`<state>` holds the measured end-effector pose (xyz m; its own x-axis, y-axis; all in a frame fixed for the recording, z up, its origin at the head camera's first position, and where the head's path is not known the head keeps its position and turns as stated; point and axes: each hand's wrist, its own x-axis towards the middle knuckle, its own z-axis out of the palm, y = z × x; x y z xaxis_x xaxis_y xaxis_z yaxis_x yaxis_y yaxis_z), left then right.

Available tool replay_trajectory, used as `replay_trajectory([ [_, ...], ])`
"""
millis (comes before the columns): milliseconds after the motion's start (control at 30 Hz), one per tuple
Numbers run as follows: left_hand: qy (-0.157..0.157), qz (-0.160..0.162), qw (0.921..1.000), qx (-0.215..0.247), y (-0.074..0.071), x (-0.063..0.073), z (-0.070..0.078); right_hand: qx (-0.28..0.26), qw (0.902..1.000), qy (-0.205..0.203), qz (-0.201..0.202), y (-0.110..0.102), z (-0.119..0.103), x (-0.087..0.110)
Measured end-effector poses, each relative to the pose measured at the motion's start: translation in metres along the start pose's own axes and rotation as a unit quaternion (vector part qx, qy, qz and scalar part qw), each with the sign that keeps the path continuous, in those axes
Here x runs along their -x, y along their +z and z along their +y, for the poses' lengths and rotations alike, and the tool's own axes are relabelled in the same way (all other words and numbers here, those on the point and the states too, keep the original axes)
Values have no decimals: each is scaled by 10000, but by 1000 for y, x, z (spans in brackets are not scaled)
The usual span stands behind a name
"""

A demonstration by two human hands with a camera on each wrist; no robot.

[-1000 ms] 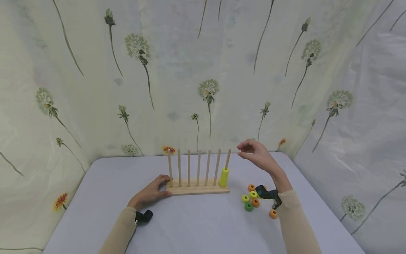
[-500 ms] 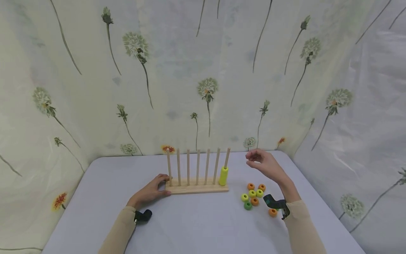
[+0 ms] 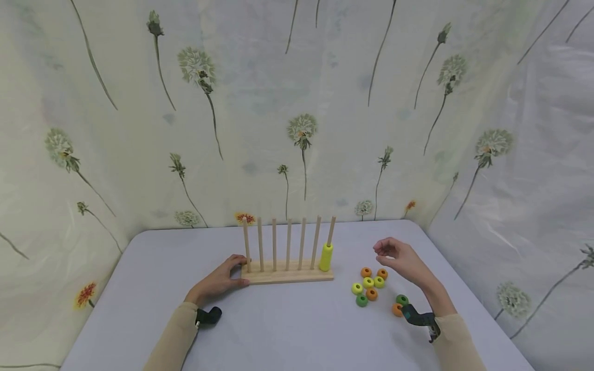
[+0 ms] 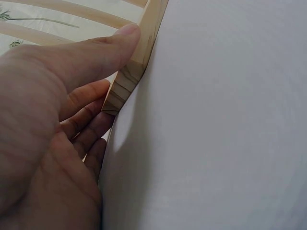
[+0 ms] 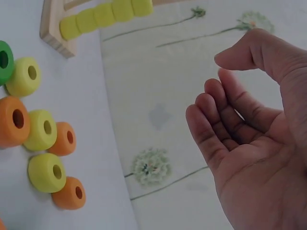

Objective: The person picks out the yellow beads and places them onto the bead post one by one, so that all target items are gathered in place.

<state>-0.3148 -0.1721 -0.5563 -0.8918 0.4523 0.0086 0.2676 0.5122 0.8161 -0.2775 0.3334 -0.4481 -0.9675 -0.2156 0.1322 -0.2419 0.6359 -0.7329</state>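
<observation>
A wooden peg rack [image 3: 287, 279] with a row of upright pegs stands on the table. My left hand [image 3: 221, 281] grips its left end, the thumb at the front edge and the fingers behind, as the left wrist view shows. Several yellow beads [image 5: 104, 16] are stacked on the rightmost peg, whose top stays bare. My right hand [image 3: 402, 260] hangs in the air right of the rack, fingers loosely curled and nothing in them. Below and left of it lie loose beads: yellow [image 3: 368, 282], orange [image 3: 372, 294] and green [image 3: 362, 300].
Farther right, a green bead [image 3: 402, 299] and an orange bead [image 3: 397, 309] lie close to the right wrist's black camera [image 3: 417, 316]. A flower-patterned curtain [image 3: 260, 129] hangs behind the white table [image 3: 278, 330] and along its sides.
My right hand has moved right and down, away from the rightmost peg, uncovering beads that its wrist hid. My left hand stays on the rack's end.
</observation>
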Motion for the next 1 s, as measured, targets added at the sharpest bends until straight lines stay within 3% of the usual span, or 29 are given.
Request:
replay_trajectory([
  [133, 105, -10, 9999, 28, -1, 1, 1, 15, 9999, 142, -5, 1, 8, 6],
  [733, -56, -7, 9999, 103, 1, 1, 3, 45, 9986, 520, -47, 15, 53, 28],
  [1000, 31, -28, 9999, 110, 0, 1, 1, -11, 9945, 1045, -96, 25, 69, 29],
])
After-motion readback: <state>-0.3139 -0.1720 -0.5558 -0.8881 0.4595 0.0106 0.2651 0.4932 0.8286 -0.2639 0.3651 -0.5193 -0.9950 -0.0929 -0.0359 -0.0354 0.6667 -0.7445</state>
